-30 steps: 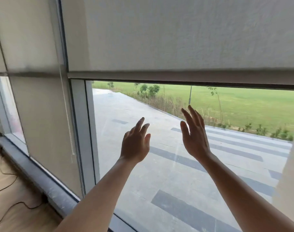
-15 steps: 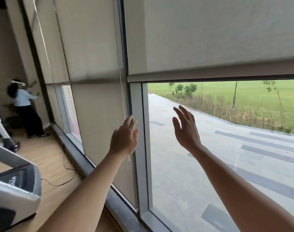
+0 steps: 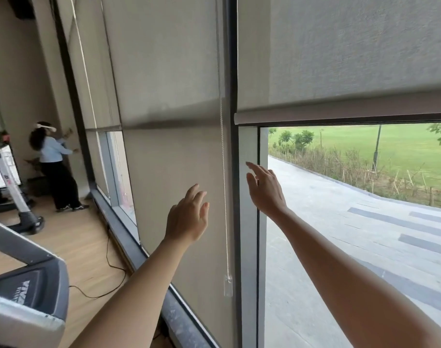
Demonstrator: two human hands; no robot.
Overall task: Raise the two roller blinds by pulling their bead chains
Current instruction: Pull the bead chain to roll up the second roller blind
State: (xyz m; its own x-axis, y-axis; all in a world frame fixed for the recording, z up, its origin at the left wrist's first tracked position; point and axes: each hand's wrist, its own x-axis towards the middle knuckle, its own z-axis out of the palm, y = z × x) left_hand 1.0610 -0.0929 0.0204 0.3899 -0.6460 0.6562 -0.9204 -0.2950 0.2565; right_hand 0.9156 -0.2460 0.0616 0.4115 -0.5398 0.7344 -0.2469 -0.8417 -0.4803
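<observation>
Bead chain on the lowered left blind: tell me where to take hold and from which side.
Grip the bead chain on its free hanging run, about level with the left hand, well above the clear holder at its bottom. Come from the left: the window post stands close on its right.

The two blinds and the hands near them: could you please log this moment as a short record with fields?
right blind: partly raised, glass and lawn visible below its bottom bar
left blind: lowered, covers the pane well below hand height
bead chain: hangs just left of the window post, untouched
left hand: open, in front of the left blind, left of the chain
right hand: open, by the post, holding nothing
</observation>
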